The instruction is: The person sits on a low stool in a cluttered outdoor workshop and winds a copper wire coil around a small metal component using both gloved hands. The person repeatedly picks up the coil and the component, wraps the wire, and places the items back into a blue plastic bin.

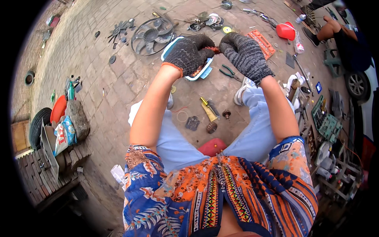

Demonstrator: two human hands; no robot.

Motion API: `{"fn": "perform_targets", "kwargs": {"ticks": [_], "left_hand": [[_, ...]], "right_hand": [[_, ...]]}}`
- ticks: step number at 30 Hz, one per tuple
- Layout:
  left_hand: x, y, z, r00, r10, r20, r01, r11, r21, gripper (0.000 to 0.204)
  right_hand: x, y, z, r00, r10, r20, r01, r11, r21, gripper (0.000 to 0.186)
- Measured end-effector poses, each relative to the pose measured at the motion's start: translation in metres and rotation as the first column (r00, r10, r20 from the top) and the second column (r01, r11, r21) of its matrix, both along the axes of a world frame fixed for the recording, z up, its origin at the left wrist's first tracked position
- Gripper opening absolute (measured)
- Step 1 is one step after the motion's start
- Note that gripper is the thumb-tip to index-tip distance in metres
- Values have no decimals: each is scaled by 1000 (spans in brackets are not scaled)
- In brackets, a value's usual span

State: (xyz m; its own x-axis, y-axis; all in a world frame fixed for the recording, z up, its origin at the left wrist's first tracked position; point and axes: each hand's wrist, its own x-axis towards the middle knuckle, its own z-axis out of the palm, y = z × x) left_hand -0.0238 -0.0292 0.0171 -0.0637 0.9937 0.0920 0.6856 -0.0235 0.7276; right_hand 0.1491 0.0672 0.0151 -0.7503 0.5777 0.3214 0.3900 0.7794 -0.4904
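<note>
My left hand [188,53], in a dark knit glove with orange cuff, grips a small bundle of copper wire [214,50] with its fingers curled. My right hand [244,55], in a speckled grey glove, pinches the other end of it, fingers closed. Beneath my left hand sits a white and light-blue plastic tub [206,73] with more copper pieces [197,70] inside, partly hidden by the glove. Green-handled pliers [227,71] lie on the paving just right of the tub. Between my legs are a yellow-handled screwdriver [205,101] and a small motor part [211,127].
A fan shroud [152,35], orange socket case [265,41] and red bucket [285,31] lie ahead. Another person's bare leg [327,31] is at upper right, near a car wheel [357,83]. Green tool cases [329,126] are at my right; a tire [36,128] is far left.
</note>
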Motion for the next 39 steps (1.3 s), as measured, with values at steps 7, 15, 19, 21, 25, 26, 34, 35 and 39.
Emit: {"fn": "perform_targets", "kwargs": {"ticks": [7,15,19,21,25,26,34,35,39], "left_hand": [[9,17,-18,802,164,575,-268,958,100,31],[3,16,-10,181,27,983,-184,983,7,31],[5,10,-1,353,-63,933,26,998,58,36],[2,6,10,540,-53,840,96,995,1,37],[-1,1,5,844,-179,506,181,982,45,35],[3,0,9,953,-135,272,140,990,1,33],[7,6,-10,982,-15,191,-44,953,300,31],[6,7,-11,965,-20,262,-62,951,302,31],[0,9,-12,901,5,434,-135,954,269,31]], "right_hand": [[-13,-13,2,922,-226,-314,-109,627,-771,21],[-12,-8,-7,714,-457,-531,-430,313,-847,24],[-7,13,-8,682,-527,-506,-392,320,-862,23],[1,20,-5,812,-319,-489,-195,641,-742,22],[4,22,14,772,-355,-527,-278,557,-783,21],[6,23,15,775,-337,-535,-277,579,-767,21],[13,38,20,678,-394,-621,-197,716,-669,25],[14,42,17,686,-394,-612,-173,728,-663,26],[13,36,6,884,-227,-408,-124,728,-674,30]]}}
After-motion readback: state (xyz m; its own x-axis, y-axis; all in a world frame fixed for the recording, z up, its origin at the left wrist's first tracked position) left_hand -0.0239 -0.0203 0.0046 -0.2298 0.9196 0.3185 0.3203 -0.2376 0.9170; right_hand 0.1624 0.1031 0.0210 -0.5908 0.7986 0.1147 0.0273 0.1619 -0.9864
